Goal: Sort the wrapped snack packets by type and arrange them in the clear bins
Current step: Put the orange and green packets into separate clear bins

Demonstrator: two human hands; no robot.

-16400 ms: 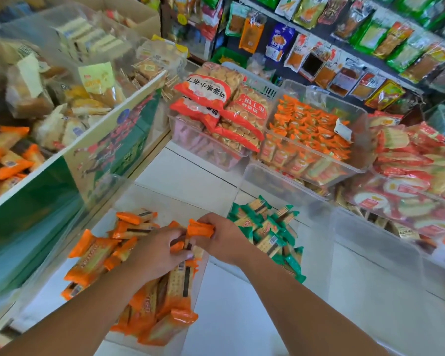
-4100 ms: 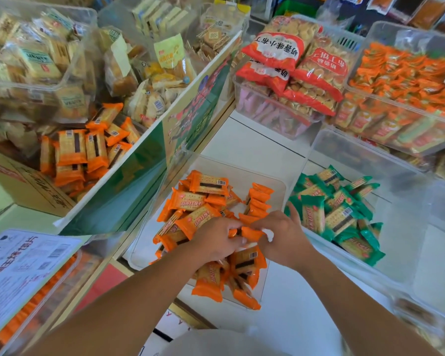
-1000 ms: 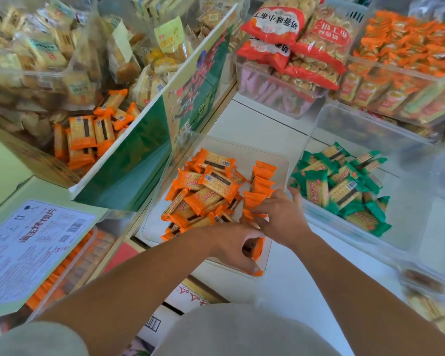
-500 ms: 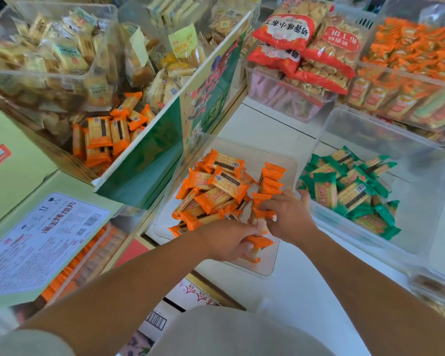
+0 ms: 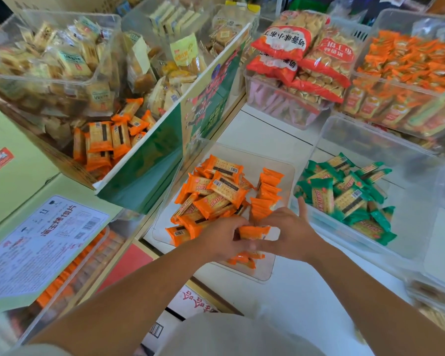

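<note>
The left hand (image 5: 222, 241) and the right hand (image 5: 292, 237) meet in the lower middle of the frame, both closed on one orange packet (image 5: 253, 232). The left hand's fingers curl over its left end. The right hand pinches its right end, with one finger stretched up toward the bin on the right.

A white worktop (image 5: 280, 294) runs from the lower middle to the upper right of the frame. A cardboard box (image 5: 144, 163) with a green flap fills the upper left and holds mixed wrapped snacks.

A clear bin (image 5: 266, 274) sits at the centre of the frame, under both hands. In it, loose orange packets (image 5: 216, 191) lie heaped on the left side. A short row of them (image 5: 267, 191) stands on edge along the right side. The held packet is above the near end of this bin.

Just to its right, a second clear bin (image 5: 409, 227) holds a pile of green packets (image 5: 344, 199) at its left end.

Red bags of biscuits (image 5: 293, 50) top another bin in the upper middle of the frame.
</note>
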